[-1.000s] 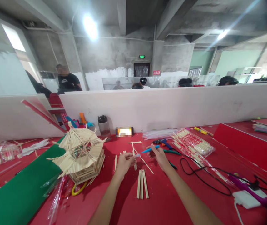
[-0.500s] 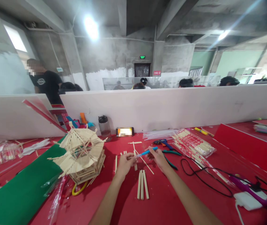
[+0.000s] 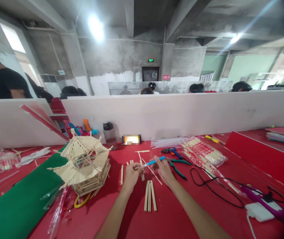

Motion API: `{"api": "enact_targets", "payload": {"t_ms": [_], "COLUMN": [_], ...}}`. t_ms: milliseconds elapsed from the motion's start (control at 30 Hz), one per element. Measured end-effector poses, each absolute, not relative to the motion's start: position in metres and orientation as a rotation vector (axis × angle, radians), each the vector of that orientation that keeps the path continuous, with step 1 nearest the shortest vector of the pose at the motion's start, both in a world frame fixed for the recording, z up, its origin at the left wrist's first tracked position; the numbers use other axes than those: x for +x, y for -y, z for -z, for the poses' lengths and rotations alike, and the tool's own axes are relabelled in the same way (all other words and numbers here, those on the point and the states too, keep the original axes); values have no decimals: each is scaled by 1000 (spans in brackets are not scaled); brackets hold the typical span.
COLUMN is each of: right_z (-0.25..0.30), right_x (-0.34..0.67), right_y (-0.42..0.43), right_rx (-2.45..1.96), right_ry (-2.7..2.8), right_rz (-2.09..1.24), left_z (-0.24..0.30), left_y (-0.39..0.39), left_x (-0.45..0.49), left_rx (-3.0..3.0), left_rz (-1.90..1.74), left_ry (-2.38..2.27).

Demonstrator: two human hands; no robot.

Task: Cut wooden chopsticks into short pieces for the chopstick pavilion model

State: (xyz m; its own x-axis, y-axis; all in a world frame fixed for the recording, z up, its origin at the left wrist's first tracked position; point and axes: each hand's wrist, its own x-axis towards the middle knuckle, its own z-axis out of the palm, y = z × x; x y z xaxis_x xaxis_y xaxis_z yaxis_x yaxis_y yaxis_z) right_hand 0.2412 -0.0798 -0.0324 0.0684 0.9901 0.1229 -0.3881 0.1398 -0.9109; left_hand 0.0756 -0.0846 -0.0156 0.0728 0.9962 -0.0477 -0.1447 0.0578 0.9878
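A slim blue pen (image 3: pixel 154 161) with a clear end is held level above the red table, between my two hands. My left hand (image 3: pixel 132 174) pinches its clear end. My right hand (image 3: pixel 165 171) has its fingers closed on the blue part. Beneath and around the hands, thin wooden sticks (image 3: pixel 156 176) lie on the table, some crossing each other. Nearer to me is a small group of wooden sticks (image 3: pixel 149 196) side by side. To the left stands a tiered pavilion model (image 3: pixel 84 166) built of sticks.
Green-handled pliers (image 3: pixel 180 171) and a blue hot glue gun (image 3: pixel 173 152) lie right of my hands. Further right are bagged sticks (image 3: pixel 204 152), a black cable (image 3: pixel 206 182) and a white adapter (image 3: pixel 259 211). A phone (image 3: pixel 131 139) and a bottle (image 3: pixel 110 132) stand by the white partition (image 3: pixel 181 113).
My hands stay on the pen, with only a slight shift of the right fingers. The view has turned a little. Behind the partition, a person in black has moved left.
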Motion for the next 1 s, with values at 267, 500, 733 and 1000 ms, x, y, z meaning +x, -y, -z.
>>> {"api": "enact_targets", "payload": {"t_ms": [267,500,733,1000], "right_z": [29,29,22,23], "right_x": [240,232,257,282], "right_y": [81,82,82,84], "right_rx": [-791,-877,-1248,-1596], "right_ry": [940,1155,1461,1838], "right_rz": [-1268,-1268,-748,-386], "left_z": [21,18,21,17], "left_y": [82,83,82,85], "left_x": [74,79,77,73], "left_rx": [1113,1189,1209,1141], "left_rz": [-1211,-1108,-1074,-1040], "left_ry": [-1070,-1038,-1029,-1024]}}
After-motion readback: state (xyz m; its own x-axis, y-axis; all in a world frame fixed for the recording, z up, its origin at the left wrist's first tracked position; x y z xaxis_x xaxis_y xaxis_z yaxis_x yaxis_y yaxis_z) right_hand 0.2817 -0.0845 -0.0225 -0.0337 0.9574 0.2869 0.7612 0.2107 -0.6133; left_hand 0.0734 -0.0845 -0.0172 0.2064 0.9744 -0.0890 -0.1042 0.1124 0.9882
